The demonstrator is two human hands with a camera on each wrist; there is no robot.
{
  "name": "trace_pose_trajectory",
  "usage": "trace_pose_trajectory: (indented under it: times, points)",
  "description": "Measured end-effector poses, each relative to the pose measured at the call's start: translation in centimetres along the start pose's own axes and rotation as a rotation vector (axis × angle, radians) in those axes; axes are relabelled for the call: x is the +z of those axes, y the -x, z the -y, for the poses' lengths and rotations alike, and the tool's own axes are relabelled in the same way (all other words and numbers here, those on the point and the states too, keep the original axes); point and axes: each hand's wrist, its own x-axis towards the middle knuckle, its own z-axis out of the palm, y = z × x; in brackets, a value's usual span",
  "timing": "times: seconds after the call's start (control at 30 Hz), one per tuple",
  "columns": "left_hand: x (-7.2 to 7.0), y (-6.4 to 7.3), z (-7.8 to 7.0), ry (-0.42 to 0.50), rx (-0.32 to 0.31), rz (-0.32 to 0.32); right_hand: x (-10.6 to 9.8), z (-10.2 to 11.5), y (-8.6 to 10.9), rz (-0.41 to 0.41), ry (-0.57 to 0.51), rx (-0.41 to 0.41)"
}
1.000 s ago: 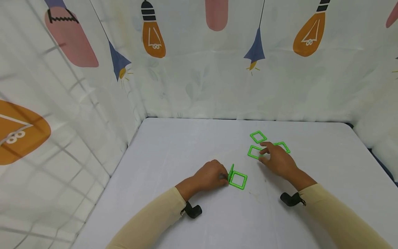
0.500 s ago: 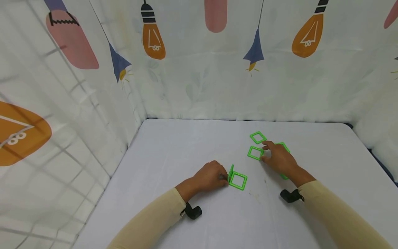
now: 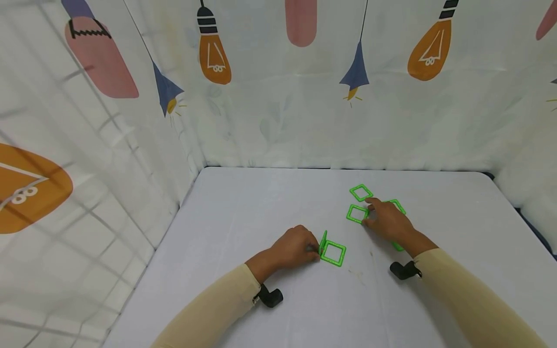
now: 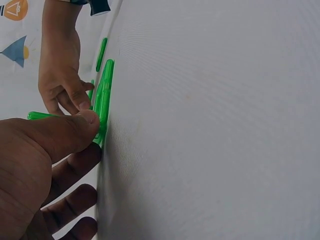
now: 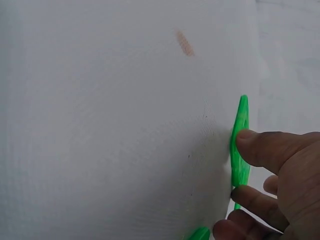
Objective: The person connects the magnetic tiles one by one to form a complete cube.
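My left hand [image 3: 297,247] pinches a green open-centred plastic square [image 3: 324,239] that stands on edge, against one side of a flat green square [image 3: 343,256]. In the left wrist view the thumb presses near the joint of the two green squares [image 4: 106,92]. Farther right, my right hand [image 3: 389,223] has thumb and fingers at the edge of another flat green square [image 3: 349,212]. From the right wrist, its thumb lies on that green square [image 5: 241,117] and a finger meets its lower end; the fingers' undersides are hidden.
One more green square [image 3: 355,195] lies just beyond the right hand. Under and behind that hand, two green pieces [image 3: 399,207] partly show. A white cloth covers the table [image 3: 261,203], and printed curtains [image 3: 278,116] hang at the back and left.
My right hand's thumb and fingers have closed in on the edge of the near green square. The left hand stays in place with its upright square.
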Motion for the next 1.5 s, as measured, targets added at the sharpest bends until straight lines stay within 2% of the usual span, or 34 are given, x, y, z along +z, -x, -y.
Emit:
trace_pose_trajectory:
  times: [0.3,0.73,0.9,1.27,1.5]
  points:
    - [0.0,0.1,-0.1,-0.005,-0.02,0.008,0.2,0.0,-0.3,0.007,0.006,0.009]
    - [-0.2,0.1,-0.2,-0.014,-0.008,0.004,0.5,0.0,-0.5,-0.034,0.028,-0.042]
    - [-0.2,0.2,-0.2,-0.01,-0.011,-0.001,0.6,0.1,-0.5,-0.033,0.012,-0.028]
    - [-0.2,0.1,-0.3,-0.005,-0.014,-0.002,0.3,0.5,0.1,-0.029,-0.022,-0.021]
    - [-0.2,0.1,-0.2,-0.008,-0.018,0.001,0.1,0.6,0.7,-0.07,-0.029,-0.033]
